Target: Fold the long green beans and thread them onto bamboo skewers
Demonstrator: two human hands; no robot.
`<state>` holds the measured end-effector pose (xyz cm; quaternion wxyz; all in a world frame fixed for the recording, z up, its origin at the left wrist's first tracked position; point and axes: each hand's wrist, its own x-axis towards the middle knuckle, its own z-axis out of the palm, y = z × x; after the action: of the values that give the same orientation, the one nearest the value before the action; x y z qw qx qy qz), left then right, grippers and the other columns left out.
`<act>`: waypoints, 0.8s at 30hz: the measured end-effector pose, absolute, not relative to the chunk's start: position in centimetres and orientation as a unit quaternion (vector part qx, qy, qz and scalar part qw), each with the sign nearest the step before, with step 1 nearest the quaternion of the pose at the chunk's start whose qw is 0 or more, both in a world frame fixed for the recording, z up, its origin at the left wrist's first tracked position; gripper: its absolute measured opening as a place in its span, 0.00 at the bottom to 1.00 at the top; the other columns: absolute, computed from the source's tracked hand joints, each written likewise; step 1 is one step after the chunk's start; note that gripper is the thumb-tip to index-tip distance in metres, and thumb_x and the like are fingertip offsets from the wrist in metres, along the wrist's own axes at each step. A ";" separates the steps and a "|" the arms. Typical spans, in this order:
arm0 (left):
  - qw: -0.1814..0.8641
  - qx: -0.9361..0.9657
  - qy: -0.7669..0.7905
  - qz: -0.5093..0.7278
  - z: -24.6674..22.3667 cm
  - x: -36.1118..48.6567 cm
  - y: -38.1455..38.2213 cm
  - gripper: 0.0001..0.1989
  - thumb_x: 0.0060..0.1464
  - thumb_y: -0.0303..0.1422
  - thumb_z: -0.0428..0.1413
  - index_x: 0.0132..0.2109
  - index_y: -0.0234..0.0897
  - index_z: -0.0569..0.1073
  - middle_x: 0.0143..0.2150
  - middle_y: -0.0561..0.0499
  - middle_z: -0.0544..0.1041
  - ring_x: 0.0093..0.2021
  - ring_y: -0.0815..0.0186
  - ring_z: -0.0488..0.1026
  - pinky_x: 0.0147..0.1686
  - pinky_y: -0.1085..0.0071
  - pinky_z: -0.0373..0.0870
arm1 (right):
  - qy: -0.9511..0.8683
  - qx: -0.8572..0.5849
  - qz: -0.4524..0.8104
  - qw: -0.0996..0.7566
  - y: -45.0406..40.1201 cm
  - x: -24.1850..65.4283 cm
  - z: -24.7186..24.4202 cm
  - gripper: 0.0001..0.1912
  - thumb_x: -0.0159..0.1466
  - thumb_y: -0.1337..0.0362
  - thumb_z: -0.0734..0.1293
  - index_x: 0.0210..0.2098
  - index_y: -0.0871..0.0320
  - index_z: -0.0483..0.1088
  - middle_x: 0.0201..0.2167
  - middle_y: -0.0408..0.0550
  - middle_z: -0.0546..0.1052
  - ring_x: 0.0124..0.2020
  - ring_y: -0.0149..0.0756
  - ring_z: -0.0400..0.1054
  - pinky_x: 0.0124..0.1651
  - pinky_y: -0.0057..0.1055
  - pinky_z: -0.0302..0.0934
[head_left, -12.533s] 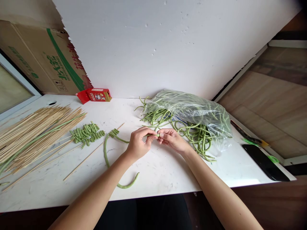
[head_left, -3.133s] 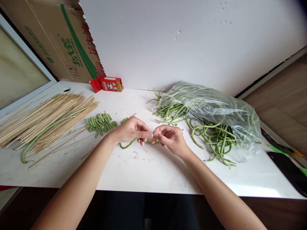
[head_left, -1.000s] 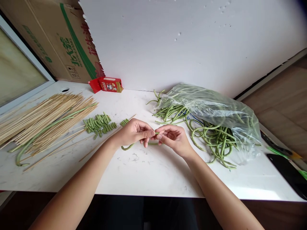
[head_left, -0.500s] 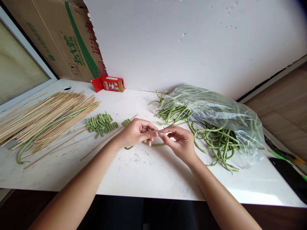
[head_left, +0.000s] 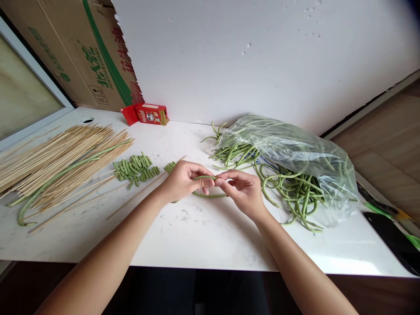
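Between my two hands runs a long green bean (head_left: pixel 204 177), held just above the counter. My left hand (head_left: pixel 188 178) pinches it between thumb and fingers. The fingertips of my right hand (head_left: pixel 240 189) grip its end, close against the left thumb. Below the hands, a loop of green bean (head_left: pixel 210 195) shows on the counter; whether it is the same bean I cannot tell. Just left of my left hand, short bean pieces (head_left: pixel 169 166) sit in a row on a bamboo skewer (head_left: pixel 138 194), partly hidden by the hand. More skewered bean pieces (head_left: pixel 134 168) lie farther left.
Many bamboo skewers (head_left: pixel 65 153) are heaped at the left, a long bean (head_left: pixel 49 186) across them. At the right, long beans (head_left: pixel 302 192) spill from a clear plastic bag (head_left: pixel 295 140). A red box (head_left: pixel 152 114), a cardboard box (head_left: pixel 88 57) and a black phone (head_left: pixel 390 240) stand or lie around.
More of the bean shows along my left fingers now. My hands stay together in nearly the same place, and the whole view has shifted slightly.
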<state>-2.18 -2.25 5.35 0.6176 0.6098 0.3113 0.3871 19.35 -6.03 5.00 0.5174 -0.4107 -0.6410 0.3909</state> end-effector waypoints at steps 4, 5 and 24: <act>0.609 0.622 0.310 0.381 5.4 -2.3 -2.3 0.20 0.55 0.46 0.71 0.40 0.30 0.84 0.33 0.44 0.84 0.28 0.65 0.81 0.28 0.73 0.75 | -0.664 -0.415 0.340 0.521 -6.1 19.2 5.2 0.05 0.65 0.59 0.78 0.38 0.53 0.83 0.35 0.50 0.84 0.36 0.40 0.77 0.32 0.33 0.68; 0.605 0.626 0.312 0.380 5.5 -2.3 -2.3 0.20 0.55 0.46 0.71 0.39 0.30 0.83 0.32 0.44 0.84 0.27 0.66 0.81 0.27 0.74 0.73 | -0.669 -0.415 0.332 0.519 -6.1 19.2 5.3 0.05 0.65 0.58 0.77 0.37 0.53 0.83 0.34 0.50 0.84 0.35 0.40 0.77 0.32 0.33 0.67; 0.576 0.625 0.336 0.405 5.1 -1.6 -2.5 0.19 0.50 0.44 0.74 0.39 0.32 0.82 0.34 0.45 0.84 0.34 0.62 0.83 0.35 0.70 0.81 | -0.696 -0.427 0.351 0.458 -6.5 19.2 4.7 0.11 0.69 0.55 0.74 0.35 0.56 0.78 0.30 0.49 0.82 0.27 0.34 0.71 0.28 0.31 0.64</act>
<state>-1.64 -2.52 5.11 0.5759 0.6254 0.3360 0.4054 19.25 -6.52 4.73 0.4584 -0.4268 -0.6960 0.3512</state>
